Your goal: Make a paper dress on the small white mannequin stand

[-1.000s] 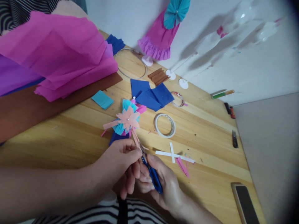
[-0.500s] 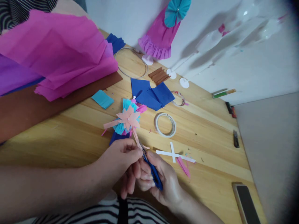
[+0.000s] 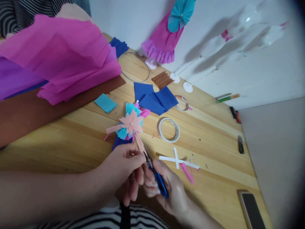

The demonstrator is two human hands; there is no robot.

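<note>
Pinching a peach strip (image 3: 139, 143), the left hand (image 3: 127, 160) is near the flower (image 3: 131, 122); right hand (image 3: 172, 189) clasps scissors (image 3: 160, 182).

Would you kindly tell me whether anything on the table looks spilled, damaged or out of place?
Nothing looks plainly spilled or damaged. Slightly untidy are the tiny scraps strewn loose beside the crossed white strips, right of the scissors in the right hand.

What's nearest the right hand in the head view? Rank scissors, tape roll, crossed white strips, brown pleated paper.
1. Scissors: in the right hand
2. Crossed white strips: to its right
3. Tape roll: farther forward
4. Brown pleated paper: farthest forward
</note>
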